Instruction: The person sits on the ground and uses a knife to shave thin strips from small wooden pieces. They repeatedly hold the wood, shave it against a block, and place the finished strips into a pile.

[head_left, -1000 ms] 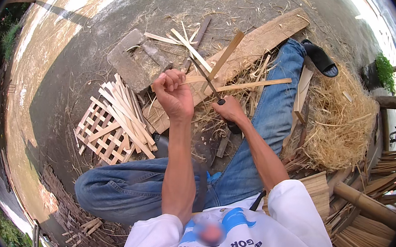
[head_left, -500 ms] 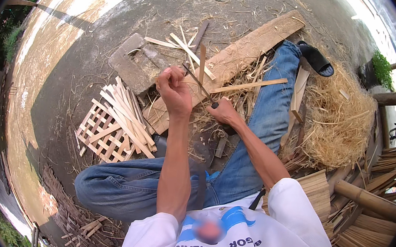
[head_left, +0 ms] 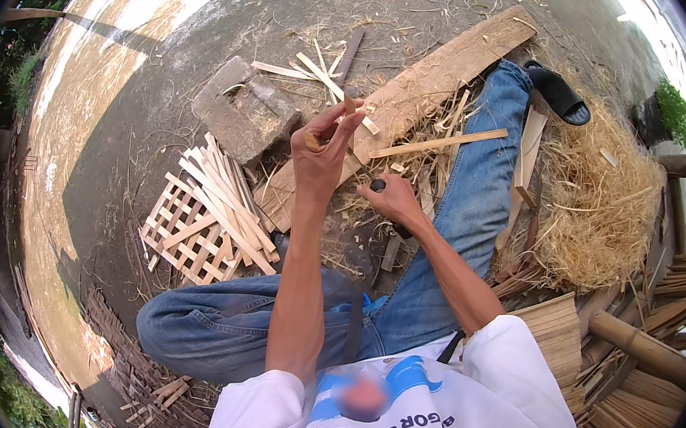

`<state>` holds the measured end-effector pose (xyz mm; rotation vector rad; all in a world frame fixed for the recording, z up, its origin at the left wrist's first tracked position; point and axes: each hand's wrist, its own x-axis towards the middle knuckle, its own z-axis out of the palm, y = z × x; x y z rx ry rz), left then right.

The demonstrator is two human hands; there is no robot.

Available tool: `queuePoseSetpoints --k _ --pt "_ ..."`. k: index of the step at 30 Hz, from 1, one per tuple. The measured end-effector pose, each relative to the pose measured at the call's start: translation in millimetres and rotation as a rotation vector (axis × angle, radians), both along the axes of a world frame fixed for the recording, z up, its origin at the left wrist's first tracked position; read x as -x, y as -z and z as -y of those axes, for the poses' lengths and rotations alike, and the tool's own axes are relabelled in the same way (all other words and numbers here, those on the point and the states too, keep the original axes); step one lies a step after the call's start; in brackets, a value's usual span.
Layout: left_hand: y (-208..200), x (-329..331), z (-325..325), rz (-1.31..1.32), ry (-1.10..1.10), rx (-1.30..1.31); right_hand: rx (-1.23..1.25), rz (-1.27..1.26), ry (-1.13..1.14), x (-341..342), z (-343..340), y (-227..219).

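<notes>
Fingers [head_left: 348, 128] on the left hand [head_left: 321, 160] are pinched around a wooden strip [head_left: 349, 104], one end poking up past the thumb, held over the long flat board [head_left: 450, 66]. There's also a bit of wood [head_left: 312, 141] showing by the curled fingers; can't tell if it's the same piece. Right hand [head_left: 399, 200] is wrapped around a dark-handled tool [head_left: 378, 185], but I can't make out a blade from here.

Progress-wise, I'd say they're well into it: a fat stack of pale strips [head_left: 224, 193] sits partly over a woven lattice [head_left: 166, 226] on the left, and those look pretty much done to me. The one in hand doesn't seem finished, and another long strip [head_left: 438, 143] lies from the board across to the right leg [head_left: 483, 153], so maybe that one's left too. Big heap of curly shavings [head_left: 598, 216] past that leg.

Pose: left forearm comes straight up, hand raised, thumb toward the right. Right forearm slants in from the lower right, fist low beside the thigh, the two hands apart.
</notes>
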<state>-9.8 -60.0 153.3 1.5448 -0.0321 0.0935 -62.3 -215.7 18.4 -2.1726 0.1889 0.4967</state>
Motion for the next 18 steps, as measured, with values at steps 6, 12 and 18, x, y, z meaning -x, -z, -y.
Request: queuePoseSetpoints --k 6,12,18 --pt "-5 10 4 0.010 -0.028 0.035 -0.192 0.151 0.073 -6 -21 -22" --pt "-6 11 -7 -0.028 -0.044 -0.052 0.095 -0.032 -0.020 -5 -2 35" --pt "6 18 -2 0.113 -0.057 -0.021 0.092 -0.076 -0.126 -6 -17 -5"
